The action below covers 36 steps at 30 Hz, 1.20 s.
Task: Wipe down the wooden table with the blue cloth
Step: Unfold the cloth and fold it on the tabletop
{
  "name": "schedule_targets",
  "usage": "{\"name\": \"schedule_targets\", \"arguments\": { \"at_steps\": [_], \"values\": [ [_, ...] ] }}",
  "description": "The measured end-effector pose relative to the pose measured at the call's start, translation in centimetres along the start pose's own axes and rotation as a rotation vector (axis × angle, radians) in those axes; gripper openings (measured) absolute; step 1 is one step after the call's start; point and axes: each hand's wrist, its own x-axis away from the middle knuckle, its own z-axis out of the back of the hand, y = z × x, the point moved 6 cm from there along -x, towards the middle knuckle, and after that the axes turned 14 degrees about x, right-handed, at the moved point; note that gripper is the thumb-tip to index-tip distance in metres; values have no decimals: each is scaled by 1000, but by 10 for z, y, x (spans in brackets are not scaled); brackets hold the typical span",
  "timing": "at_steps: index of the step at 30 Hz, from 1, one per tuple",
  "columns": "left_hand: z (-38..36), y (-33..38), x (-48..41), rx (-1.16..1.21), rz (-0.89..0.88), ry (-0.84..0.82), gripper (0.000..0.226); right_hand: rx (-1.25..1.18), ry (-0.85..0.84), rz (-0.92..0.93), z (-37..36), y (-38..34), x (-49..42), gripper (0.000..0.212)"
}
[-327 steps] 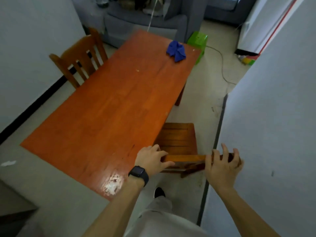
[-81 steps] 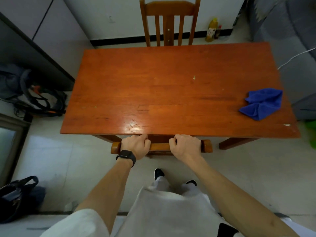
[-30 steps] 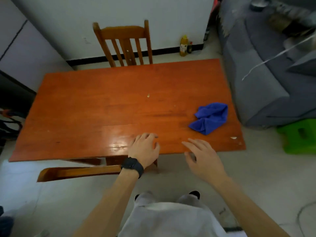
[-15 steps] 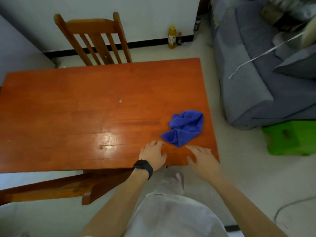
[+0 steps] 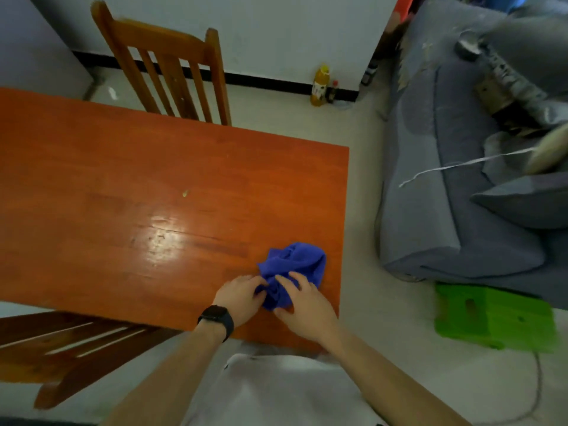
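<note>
Right now both hands are meeting on the blue cloth (image 5: 293, 269) near the table's five o'clock corner: the left hand (image 5: 241, 298) is pinching its near edge, and the right hand (image 5: 302, 304) is lying loosely curled over the bunched fabric, thumb tucked beneath. Outward from there, the wooden table (image 5: 123, 186) is still looking unwiped, with a pale crumb (image 5: 185, 193) sitting towards eleven o'clock of the cloth, so the wiping itself is seemingly all left to do.
</note>
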Motion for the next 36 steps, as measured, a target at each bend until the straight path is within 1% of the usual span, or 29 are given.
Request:
{"name": "schedule_targets", "arguments": {
  "at_steps": [1, 3, 5, 7, 10, 12, 13, 15, 16, 18, 20, 22, 24, 26, 28, 30, 34, 36],
  "values": [
    [2, 10, 4, 60, -2, 14, 23, -39, -12, 21, 1, 2, -3, 68],
    [5, 29, 11, 142, 2, 67, 17, -120, 3, 92, 6, 7, -9, 51],
    [8, 42, 23, 180, 36, 145, 15, -143, 83, 160, 12, 16, -12, 32],
    [9, 51, 36, 193, 79, 225, 15, -164, 182, 210, 21, 30, -7, 26],
    [9, 70, 61, 270, 109, 433, 9, -165, 272, 323, 32, 52, 5, 28],
    [7, 87, 77, 321, 115, 562, 15, -107, 332, 384, 43, 68, 14, 35],
    [5, 94, 84, 353, 123, 611, 14, -71, 358, 392, 49, 78, 18, 38],
    [2, 108, 100, 397, 144, 715, 3, -44, 372, 381, 59, 100, 26, 42],
    [2, 113, 106, 397, 141, 768, 3, -46, 383, 386, 65, 111, 30, 43],
    [2, 124, 117, 369, 110, 867, 11, -49, 403, 418, 83, 128, 36, 44],
    [3, 131, 127, 314, 116, 914, 16, -14, 398, 432, 100, 140, 38, 42],
    [6, 134, 139, 241, 161, 944, 16, 18, 384, 414, 115, 153, 36, 36],
    [16, 137, 157, 237, 166, 1019, 17, 0, 374, 403, 131, 163, 34, 35],
    [27, 138, 174, 311, 145, 1084, 14, -25, 398, 417, 146, 169, 37, 35],
    [35, 141, 189, 332, 111, 1111, 17, -32, 428, 428, 159, 170, 45, 25],
    [35, 141, 206, 427, 88, 1142, 18, -89, 448, 436, 171, 170, 59, 20],
    [17, 138, 243, 659, 54, 1280, 16, -236, 437, 481, 192, 161, 92, 7],
    [-1, 135, 257, 743, 56, 1333, 12, -281, 396, 487, 196, 158, 101, 5]
  ]
}}
